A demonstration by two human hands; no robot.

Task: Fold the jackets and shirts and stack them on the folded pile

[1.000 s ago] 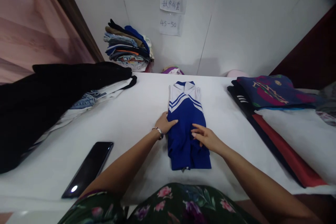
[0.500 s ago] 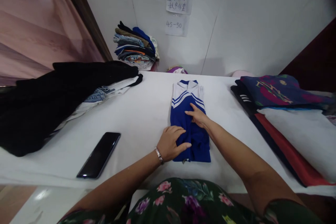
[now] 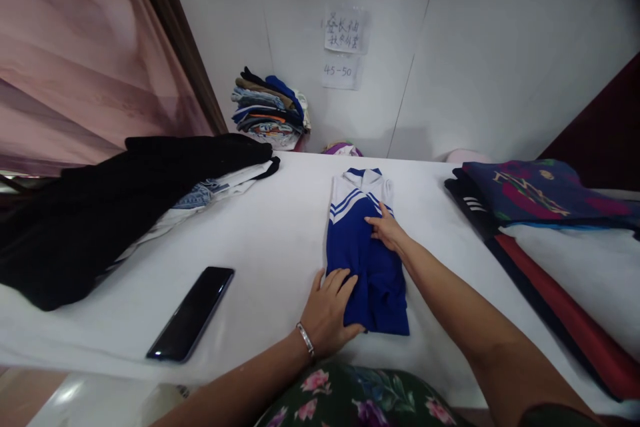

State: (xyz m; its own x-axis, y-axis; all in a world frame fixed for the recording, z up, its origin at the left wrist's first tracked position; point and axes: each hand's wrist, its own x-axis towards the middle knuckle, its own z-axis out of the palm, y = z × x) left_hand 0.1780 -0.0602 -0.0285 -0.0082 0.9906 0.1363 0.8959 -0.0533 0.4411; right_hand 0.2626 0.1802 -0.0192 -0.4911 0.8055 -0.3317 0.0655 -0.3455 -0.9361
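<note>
A blue and white zip jacket (image 3: pixel 345 240) lies folded into a narrow upright strip on the white table, collar away from me and hem toward me. White stripes cross its chest. My left hand (image 3: pixel 330 310) rests on its lower left edge, fingers spread and thumb at the hem. My right hand (image 3: pixel 387 228) lies on the upper right part, just below the stripes, index finger and thumb apart. Small wrinkles show in the blue cloth at the lower right. Neither hand grips the fabric.
A black phone (image 3: pixel 193 313) lies left of the jacket on the white table (image 3: pixel 270 233). Black clothing (image 3: pixel 115 200) covers other garments at the left. Folded clothes (image 3: pixel 540 193) are stacked at the right. Another clothes pile (image 3: pixel 273 107) stands by the wall beyond the table.
My left hand has slid down toward the jacket's hem and its left edge. My right hand has shifted slightly toward the right edge. The whole view has tilted up a little.
</note>
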